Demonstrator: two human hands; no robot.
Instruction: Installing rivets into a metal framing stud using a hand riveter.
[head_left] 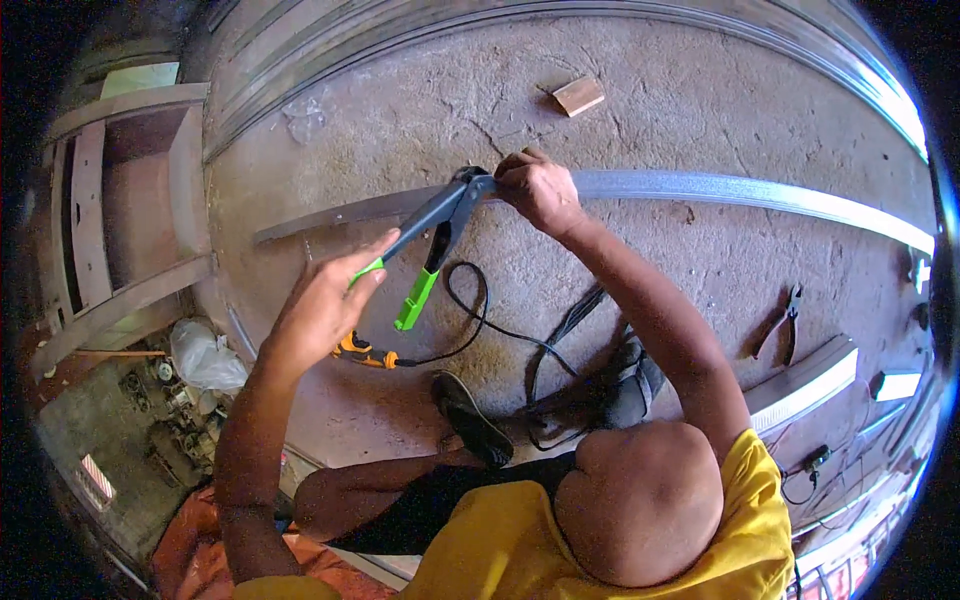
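A long-handled plier-like tool (440, 222) with dark grey arms and bright green grips has its head against a long, thin metal profile (690, 186). Its handles are spread apart. My left hand (322, 300) is closed around the grip of the upper handle, while the other green grip hangs free. At the tool's head, my right hand (540, 190) has its fingers curled over the metal profile. My right fingers hide part of the jaws, so I cannot tell how they sit on the metal. The profile runs across the floor from left to far right.
A small wood block (579, 96) lies beyond the profile. Near my feet are a yellow-black power tool (366, 352) and its black cord (485, 310). Pliers (780, 322) and a white-grey metal piece (808, 382) lie right. A wooden frame (125, 195) stands left, beside a plastic bag (205, 355).
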